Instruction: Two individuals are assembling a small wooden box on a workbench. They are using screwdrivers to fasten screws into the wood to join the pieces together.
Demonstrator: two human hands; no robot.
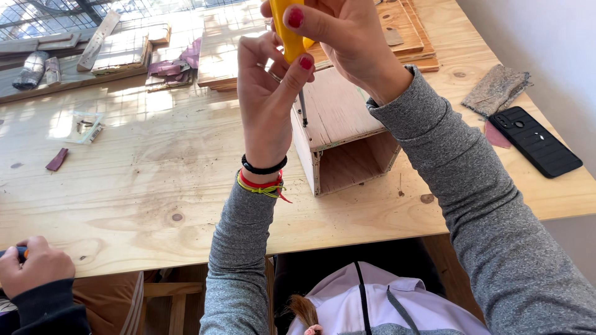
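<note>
Gripping: both hands' fingers pinch a yellow-handled screwdriver (pixel 290 28), left hand (pixel 268 102), right hand (pixel 344 37).
Below fingers: open plywood box (pixel 338 133) on pale wooden surface (pixel 143 167).

A pale plywood table (pixel 155 180) carries an open wooden box (pixel 344 133), a black phone (pixel 535 141), grey cloth (pixel 496 90), stacked boards (pixel 403 31) and sandpaper scraps (pixel 177 65)

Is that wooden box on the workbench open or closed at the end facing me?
Open. The wooden box shows a dark hollow interior at its near end, with no panel covering it. Nothing is visible inside it.
</note>
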